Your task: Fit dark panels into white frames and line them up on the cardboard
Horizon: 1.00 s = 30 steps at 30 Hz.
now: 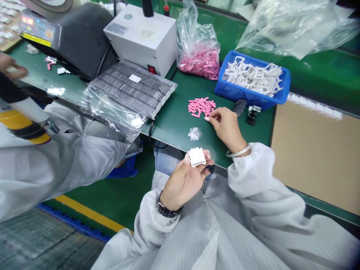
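Note:
My left hand [184, 182] is closed around a small white square plastic part [197, 157], held by its edges between thumb and fingers just off the table's front edge. Over the green table, my right hand [227, 125] reaches to a loose pile of small pink strips [200, 106]. Its thumb and forefinger come together at the pile's right edge; what lies between the fingertips is too small to make out. A little clump of clear film pieces [194, 134] lies on the table between the two hands.
Behind the pile stand a bag of pink strips [200, 62] and a blue bin [285, 88] of white frames. A black clip-like part [252, 115] lies near my right hand. Cardboard [315, 150] is at right; wrapped grey strips [132, 88], a grey machine [143, 37] and a co-worker's hand [11, 67] are left.

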Motion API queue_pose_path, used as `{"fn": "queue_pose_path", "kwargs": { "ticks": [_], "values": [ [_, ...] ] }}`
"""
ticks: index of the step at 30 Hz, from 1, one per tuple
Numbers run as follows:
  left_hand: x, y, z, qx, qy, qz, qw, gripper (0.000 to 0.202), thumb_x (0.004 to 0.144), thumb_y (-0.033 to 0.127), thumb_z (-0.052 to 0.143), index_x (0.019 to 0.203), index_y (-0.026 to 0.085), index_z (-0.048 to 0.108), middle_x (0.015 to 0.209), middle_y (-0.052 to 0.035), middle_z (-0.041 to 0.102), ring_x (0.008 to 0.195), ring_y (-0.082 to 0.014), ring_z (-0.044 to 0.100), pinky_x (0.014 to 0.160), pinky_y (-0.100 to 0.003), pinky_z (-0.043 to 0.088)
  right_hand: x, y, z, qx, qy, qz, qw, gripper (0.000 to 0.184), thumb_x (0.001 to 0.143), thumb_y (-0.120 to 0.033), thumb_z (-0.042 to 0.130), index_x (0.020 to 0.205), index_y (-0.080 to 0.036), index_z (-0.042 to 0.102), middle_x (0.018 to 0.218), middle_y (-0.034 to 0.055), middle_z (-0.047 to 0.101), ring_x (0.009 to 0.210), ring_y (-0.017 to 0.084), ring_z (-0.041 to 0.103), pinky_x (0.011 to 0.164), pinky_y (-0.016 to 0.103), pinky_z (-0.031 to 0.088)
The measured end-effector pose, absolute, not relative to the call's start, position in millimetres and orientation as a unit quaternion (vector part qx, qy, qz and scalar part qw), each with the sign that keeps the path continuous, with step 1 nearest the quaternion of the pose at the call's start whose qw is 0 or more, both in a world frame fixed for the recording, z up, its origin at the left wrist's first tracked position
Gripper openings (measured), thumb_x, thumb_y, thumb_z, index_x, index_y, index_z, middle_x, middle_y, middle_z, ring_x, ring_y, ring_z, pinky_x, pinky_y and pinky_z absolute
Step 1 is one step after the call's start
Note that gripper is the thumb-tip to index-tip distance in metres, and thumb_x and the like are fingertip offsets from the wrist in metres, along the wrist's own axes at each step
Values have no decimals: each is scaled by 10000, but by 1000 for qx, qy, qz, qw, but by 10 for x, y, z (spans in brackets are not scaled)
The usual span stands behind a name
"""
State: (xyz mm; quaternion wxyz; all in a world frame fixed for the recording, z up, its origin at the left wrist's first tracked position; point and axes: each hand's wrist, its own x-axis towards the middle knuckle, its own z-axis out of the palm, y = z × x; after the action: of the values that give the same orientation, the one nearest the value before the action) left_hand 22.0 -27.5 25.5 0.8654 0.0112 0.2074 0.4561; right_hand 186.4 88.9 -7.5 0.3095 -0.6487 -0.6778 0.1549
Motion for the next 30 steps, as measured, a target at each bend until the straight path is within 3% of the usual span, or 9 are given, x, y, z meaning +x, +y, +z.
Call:
{"fn": "queue_pose_path", "kwargs": {
  "ticks": [9,14,16,24,30],
  "values": [
    [208,-253,286,9,201,449,871,364,676,421,790,912,154,716,888,-19,627,842,-121,594,743,-207,476,1881,903,-21,-645,-662,164,345,118,767,-138,676,695,-175,589,730,21,568,653,154,510,669,318,424],
    [193,-253,300,21,200,462,864,363,689,406,785,941,153,723,872,-19,644,833,-119,598,730,-197,474,1776,428,439,-543,-675,252,431,74,827,-210,664,781,-207,606,702,-17,617,591,124,568,560,263,463],
    [196,-253,294,28,204,471,858,368,682,392,793,958,158,724,863,-16,656,817,-118,600,716,-195,470,1753,170,662,-482,-713,244,447,84,831,-168,663,800,-221,606,749,-19,641,649,118,598,581,244,483],
    [238,-298,286,69,211,497,839,302,746,380,745,970,178,736,996,-18,699,849,-98,595,781,-183,451,1810,-135,964,-397,-856,109,314,172,916,-66,499,881,-186,617,847,15,677,716,77,633,605,166,501],
    [244,-318,263,68,219,492,840,297,744,383,746,966,186,735,985,-24,690,849,-102,577,771,-185,432,1883,-156,954,-383,-875,123,270,256,900,-11,472,983,-221,593,934,28,663,771,102,625,694,216,523]
  ]
}}
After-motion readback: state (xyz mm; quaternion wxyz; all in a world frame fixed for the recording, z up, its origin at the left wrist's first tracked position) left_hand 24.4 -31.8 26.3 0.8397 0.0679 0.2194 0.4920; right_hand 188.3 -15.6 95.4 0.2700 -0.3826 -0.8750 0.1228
